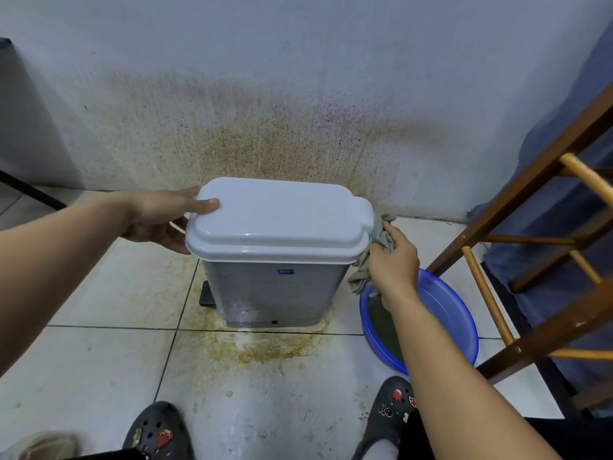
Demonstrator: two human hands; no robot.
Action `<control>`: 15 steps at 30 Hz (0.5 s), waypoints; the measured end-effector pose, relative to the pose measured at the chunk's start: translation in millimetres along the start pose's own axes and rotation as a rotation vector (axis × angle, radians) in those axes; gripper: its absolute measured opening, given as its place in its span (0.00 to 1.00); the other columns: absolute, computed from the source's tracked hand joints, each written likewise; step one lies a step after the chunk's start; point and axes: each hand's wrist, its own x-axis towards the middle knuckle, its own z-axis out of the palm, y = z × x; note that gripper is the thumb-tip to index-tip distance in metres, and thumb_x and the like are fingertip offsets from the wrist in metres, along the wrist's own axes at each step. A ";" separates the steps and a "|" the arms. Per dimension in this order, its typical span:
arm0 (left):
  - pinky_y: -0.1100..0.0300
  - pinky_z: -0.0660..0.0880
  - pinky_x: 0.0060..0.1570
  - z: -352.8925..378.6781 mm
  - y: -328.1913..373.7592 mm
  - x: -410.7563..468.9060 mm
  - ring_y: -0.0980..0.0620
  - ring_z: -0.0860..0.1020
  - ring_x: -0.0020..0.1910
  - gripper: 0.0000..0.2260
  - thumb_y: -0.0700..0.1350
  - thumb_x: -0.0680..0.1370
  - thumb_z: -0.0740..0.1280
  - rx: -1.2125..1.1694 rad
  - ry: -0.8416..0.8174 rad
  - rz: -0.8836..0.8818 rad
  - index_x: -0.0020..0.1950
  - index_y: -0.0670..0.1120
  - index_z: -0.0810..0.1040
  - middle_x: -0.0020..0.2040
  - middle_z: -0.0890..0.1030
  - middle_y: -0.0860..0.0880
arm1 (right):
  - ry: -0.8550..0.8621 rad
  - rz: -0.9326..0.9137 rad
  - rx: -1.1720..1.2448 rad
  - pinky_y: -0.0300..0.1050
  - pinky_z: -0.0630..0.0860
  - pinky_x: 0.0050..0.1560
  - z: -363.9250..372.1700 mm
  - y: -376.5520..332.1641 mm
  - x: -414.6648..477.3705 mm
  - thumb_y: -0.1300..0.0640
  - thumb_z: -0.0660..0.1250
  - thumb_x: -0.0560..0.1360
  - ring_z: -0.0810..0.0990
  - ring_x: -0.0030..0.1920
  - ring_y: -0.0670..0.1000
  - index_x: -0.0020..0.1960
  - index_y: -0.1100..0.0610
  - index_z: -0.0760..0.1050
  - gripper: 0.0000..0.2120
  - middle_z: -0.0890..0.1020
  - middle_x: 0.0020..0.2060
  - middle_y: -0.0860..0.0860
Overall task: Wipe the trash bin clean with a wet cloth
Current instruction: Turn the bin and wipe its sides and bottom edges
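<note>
- A blue basin (444, 313) with dark water stands on the tiled floor (99, 360) just right of the bin, and a wooden rack (530, 227) leans beside it; brown stains cover the wall (265, 127) behind and the tiles in front.
- The trash bin (275, 293) stands upright near the wall, its long side running left to right, with a black pedal (207, 293) low on its left side.
- It is pale grey with a closed lid (282, 210), a small blue label and specks on the front.
- The left hand (159, 217) grips the lid's left end, thumb on top, fingers below.
- The right hand (393, 260) has its fingers closed on a grey cloth (365, 263), pressed against the bin's right side.
</note>
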 end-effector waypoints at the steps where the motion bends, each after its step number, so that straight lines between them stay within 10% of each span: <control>1: 0.46 0.85 0.50 0.6 -1.9 1.8 0.41 0.80 0.53 0.20 0.59 0.79 0.69 -0.016 0.006 0.007 0.71 0.61 0.75 0.67 0.78 0.39 | -0.009 0.025 0.040 0.54 0.81 0.57 -0.6 -0.4 0.8 0.57 0.63 0.75 0.81 0.53 0.49 0.65 0.42 0.77 0.21 0.82 0.52 0.42; 15: 0.61 0.76 0.29 -6.3 19.7 56.0 0.51 0.72 0.34 0.17 0.63 0.77 0.73 -0.270 0.162 -0.057 0.52 0.50 0.79 0.40 0.76 0.49 | 0.113 -0.084 0.089 0.43 0.69 0.51 32.1 4.7 6.2 0.59 0.67 0.78 0.77 0.58 0.54 0.72 0.44 0.62 0.26 0.78 0.61 0.50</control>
